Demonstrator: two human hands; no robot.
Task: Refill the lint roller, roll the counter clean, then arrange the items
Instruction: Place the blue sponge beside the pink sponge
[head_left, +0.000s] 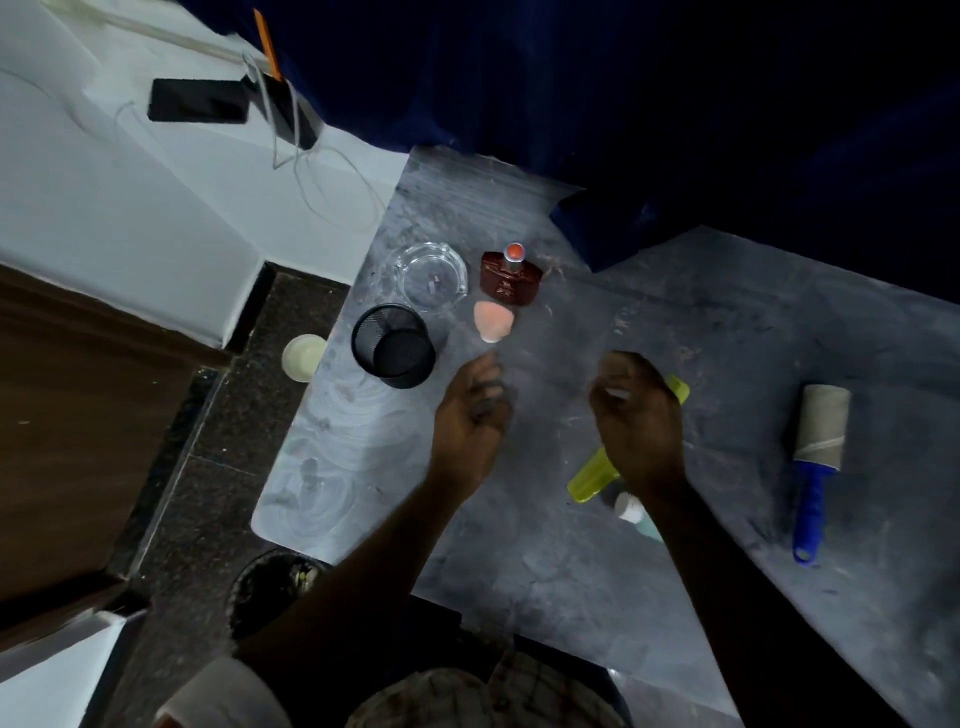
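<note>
The lint roller (822, 428) lies on the grey counter (545, 545) at the right, with a dull brownish roll and a blue handle pointing toward me. My left hand (470, 415) hovers mid-counter, its fingers curled around a small grey scrap (487, 402). My right hand (641, 415) is blurred and held over a yellow-green bar-shaped item (589, 480) that runs under it. Something pale shows at its fingertips, and its grip is unclear. Both hands are well left of the roller.
Beyond my left hand stand a glass ashtray (423, 275), a red-brown perfume bottle (509, 278), a pink sponge (491, 322) and a black mesh cup (395, 345). A white-capped tube (629, 512) lies under my right wrist. Dark blue cloth (623, 104) covers the far side. A bin (275, 584) sits below the counter edge.
</note>
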